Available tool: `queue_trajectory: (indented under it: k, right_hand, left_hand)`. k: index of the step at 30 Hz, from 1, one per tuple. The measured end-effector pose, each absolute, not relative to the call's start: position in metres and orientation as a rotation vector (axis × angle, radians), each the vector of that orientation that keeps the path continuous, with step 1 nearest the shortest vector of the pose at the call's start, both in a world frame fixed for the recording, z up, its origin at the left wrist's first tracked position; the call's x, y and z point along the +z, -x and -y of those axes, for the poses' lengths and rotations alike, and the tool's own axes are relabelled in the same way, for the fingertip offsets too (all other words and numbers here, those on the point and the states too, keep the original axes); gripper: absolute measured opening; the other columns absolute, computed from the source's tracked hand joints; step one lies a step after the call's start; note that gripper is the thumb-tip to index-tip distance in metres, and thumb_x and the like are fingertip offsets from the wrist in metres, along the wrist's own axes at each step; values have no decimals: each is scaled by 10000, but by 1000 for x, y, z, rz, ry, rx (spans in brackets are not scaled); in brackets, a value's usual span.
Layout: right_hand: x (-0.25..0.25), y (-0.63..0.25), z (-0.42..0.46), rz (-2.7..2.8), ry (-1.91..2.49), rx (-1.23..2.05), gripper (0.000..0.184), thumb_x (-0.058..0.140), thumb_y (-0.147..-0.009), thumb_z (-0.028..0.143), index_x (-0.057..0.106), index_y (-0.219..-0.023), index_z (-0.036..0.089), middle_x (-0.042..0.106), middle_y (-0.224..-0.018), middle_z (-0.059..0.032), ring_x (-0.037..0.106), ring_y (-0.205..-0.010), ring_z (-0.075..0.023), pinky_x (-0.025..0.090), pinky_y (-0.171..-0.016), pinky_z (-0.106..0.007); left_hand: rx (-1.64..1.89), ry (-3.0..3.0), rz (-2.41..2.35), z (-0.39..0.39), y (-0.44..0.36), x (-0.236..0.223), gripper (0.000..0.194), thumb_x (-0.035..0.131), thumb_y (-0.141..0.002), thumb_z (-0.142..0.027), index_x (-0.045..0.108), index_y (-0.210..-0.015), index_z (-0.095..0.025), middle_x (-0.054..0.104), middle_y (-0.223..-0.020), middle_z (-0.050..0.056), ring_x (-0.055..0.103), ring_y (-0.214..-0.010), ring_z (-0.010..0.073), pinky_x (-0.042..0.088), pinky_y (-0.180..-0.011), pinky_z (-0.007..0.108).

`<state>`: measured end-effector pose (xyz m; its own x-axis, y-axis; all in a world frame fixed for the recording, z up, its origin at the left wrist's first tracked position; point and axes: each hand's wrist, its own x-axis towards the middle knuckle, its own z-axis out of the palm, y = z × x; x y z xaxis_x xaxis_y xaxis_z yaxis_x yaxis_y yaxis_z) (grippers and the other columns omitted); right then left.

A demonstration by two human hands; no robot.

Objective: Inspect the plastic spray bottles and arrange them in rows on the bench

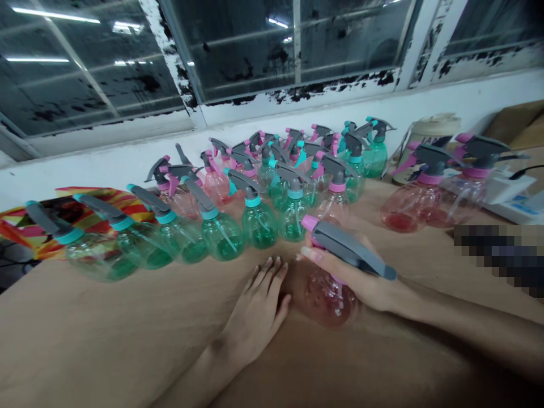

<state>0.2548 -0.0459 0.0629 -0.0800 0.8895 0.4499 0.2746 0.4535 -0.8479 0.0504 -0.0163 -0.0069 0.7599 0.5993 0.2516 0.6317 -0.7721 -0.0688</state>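
My right hand [361, 272] is wrapped around the neck and trigger of a pink spray bottle [329, 303], whose grey sprayer head with a pink nozzle points to the upper left. Reddish tint shows through its clear round body, which is at the table surface. Flat on the wooden table [106, 345] lies my left hand [257, 314], fingers stretched out and holding nothing. Just beyond its fingertips stand a green spray bottle [260, 226] and another green spray bottle [223, 238], part of a front row with turquoise collars.
Several pink and green spray bottles crowd the back by the wall. Two pink spray bottles [408, 212] stand at the right, near a white power strip [514, 198] and a pale container [433, 133]. A colourful bag [38, 224] lies at the left. Windows [255, 45] rise behind.
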Motion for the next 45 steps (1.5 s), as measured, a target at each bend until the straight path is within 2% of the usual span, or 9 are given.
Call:
queue_trajectory:
  k: [3, 5, 13, 17, 25, 30, 39, 42, 45]
  right_hand:
    - [61, -256, 43, 1563, 986, 759, 111, 596, -843, 362, 584, -818, 253, 596, -722, 31, 587, -717, -139, 479, -683, -271]
    - [58, -255, 41, 1542, 980, 747, 104, 608, -835, 354, 573, -809, 259, 618, -781, 14, 600, -787, -156, 483, -769, -300]
    - [58, -254, 43, 1542, 1022, 704, 179, 603, -826, 372, 549, -706, 251, 575, -693, 13, 574, -696, -158, 495, -738, -324]
    - [58, -254, 42, 1545, 1040, 678, 138, 603, -822, 362, 596, -754, 242, 622, -737, 9, 606, -741, -164, 498, -738, -322]
    - [58, -254, 44, 1511, 1009, 757, 131, 622, -820, 341, 640, -898, 238, 694, -913, -19, 651, -904, -181, 507, -845, -333]
    - [61, -252, 43, 1521, 995, 692, 68, 610, -837, 322, 620, -850, 255, 669, -799, 22, 642, -773, -146, 522, -716, -280]
    - [61, -251, 44, 1489, 1063, 693, 196, 613, -821, 351, 549, -685, 225, 482, -544, 63, 462, -488, -100, 415, -468, -236]
    - [61, -250, 44, 1475, 1078, 688, 217, 603, -823, 371, 548, -674, 224, 482, -542, 58, 476, -504, -110, 423, -479, -243]
    - [61, -251, 42, 1512, 1030, 703, 149, 620, -816, 349, 572, -732, 236, 534, -610, 46, 544, -612, -132, 458, -578, -263]
  left_hand:
    - [-310, 2805, 982, 16, -50, -7, 448, 353, -948, -238, 355, -1362, -65, 463, -1390, 149, 390, -1308, 256, 347, -1057, 449]
    - [-311, 2812, 989, 17, -50, -7, 456, 349, -948, -237, 340, -1373, -71, 449, -1403, 144, 381, -1315, 251, 344, -1059, 451]
    - [-302, 2824, 1006, 17, -50, -7, 462, 355, -945, -238, 334, -1377, -76, 433, -1416, 143, 378, -1317, 250, 330, -1067, 452]
    - [-317, 2842, 1010, 17, -51, -6, 458, 349, -946, -241, 333, -1379, -93, 441, -1410, 144, 379, -1316, 252, 329, -1067, 452]
    - [-301, 2832, 994, 16, -51, -8, 455, 359, -948, -236, 343, -1371, -69, 443, -1406, 151, 373, -1320, 256, 332, -1065, 459]
    - [-333, 2831, 996, 17, -51, -8, 447, 341, -955, -244, 340, -1373, -86, 455, -1399, 141, 364, -1325, 248, 325, -1071, 451]
    - [-278, 2813, 978, 17, -50, -7, 444, 338, -956, -248, 363, -1362, -68, 433, -1415, 143, 363, -1326, 253, 334, -1065, 456]
    - [-254, 2810, 976, 17, -51, -6, 440, 351, -956, -246, 377, -1355, -61, 436, -1413, 145, 357, -1329, 256, 334, -1065, 460]
    - [-236, 2808, 980, 18, -52, -5, 440, 372, -952, -241, 387, -1352, -58, 440, -1409, 151, 371, -1320, 265, 340, -1061, 464]
